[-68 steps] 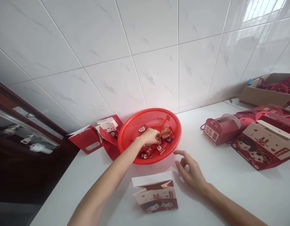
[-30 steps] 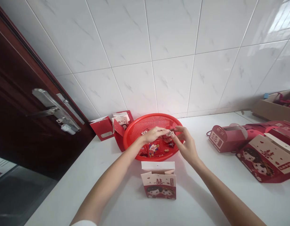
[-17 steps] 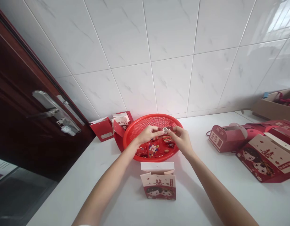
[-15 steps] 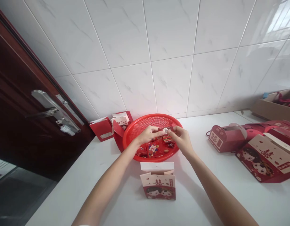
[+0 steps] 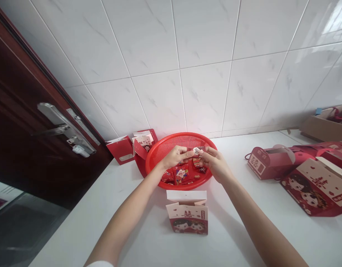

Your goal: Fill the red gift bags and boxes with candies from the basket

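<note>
My left hand (image 5: 173,157) and my right hand (image 5: 216,165) meet above a round red plastic mesh basket (image 5: 182,140). Between their fingertips they pinch a small red-and-white wrapped sweet (image 5: 196,150) with a printed character on it. Below them, several red wrapped sweets (image 5: 182,175) lie in the basket, partly hidden by my hands. Nearer me on the white counter, in front of the basket, stands an open paper gift box (image 5: 186,218) printed with a cartoon couple.
Folded red gift boxes (image 5: 122,149) lean against the tile wall (image 5: 204,92) left of the basket. Red handled gift boxes (image 5: 271,162) and a printed flat box (image 5: 316,187) lie on the right. A cardboard carton (image 5: 325,126) sits far right. A dark door with a metal handle (image 5: 65,128) stands left.
My hands have stayed nearly still, both pinching the wrapped sweet above the basket. Earlier my hands were apart, the left reaching into the basket. The view has shifted only slightly.
</note>
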The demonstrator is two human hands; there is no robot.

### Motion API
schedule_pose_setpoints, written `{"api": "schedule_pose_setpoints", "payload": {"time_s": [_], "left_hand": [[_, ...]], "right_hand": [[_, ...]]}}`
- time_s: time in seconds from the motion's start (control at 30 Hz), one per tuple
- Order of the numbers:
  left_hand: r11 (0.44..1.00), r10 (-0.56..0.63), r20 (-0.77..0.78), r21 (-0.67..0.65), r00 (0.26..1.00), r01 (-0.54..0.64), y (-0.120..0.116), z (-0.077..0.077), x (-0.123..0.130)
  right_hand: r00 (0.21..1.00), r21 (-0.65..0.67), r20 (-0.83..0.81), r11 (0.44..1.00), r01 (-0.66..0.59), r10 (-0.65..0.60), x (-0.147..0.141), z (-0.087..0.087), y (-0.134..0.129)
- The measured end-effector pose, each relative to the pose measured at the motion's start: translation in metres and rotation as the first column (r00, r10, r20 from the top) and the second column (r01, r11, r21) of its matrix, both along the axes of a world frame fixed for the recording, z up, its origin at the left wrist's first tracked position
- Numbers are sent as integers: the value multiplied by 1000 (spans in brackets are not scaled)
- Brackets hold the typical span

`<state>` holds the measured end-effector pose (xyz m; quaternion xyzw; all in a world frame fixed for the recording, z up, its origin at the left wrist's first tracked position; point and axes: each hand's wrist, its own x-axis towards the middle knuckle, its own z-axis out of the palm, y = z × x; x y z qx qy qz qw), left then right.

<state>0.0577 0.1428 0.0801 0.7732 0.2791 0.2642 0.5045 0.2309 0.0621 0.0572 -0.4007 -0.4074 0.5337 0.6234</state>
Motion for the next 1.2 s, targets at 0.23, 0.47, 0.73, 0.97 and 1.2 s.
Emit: {"api": "schedule_pose_setpoints", "payload": {"time_s": [0.23, 0.47, 0.73, 0.97, 1.2], "left_hand": [[999, 14, -62, 51, 998, -11, 0, -3, 1], [992, 95, -298, 105, 950, -66, 21, 12, -34], [998, -2, -830, 32, 558, 51, 26, 6, -69], [992, -23, -895, 35, 444, 123, 26, -21, -47], [948, 89, -734, 270, 673, 170, 29, -23, -36]], "right_hand": [[992, 1, -109, 998, 68, -68, -8, -2, 3], [955, -25, -231, 983, 183, -183, -10, -7, 13], [950, -36, -255, 984, 175, -178, -13, -7, 11], [950, -34, -251, 983, 183, -185, -14, -5, 9], [940, -46, -272, 979, 199, -204, -15, -2, 8]]}}
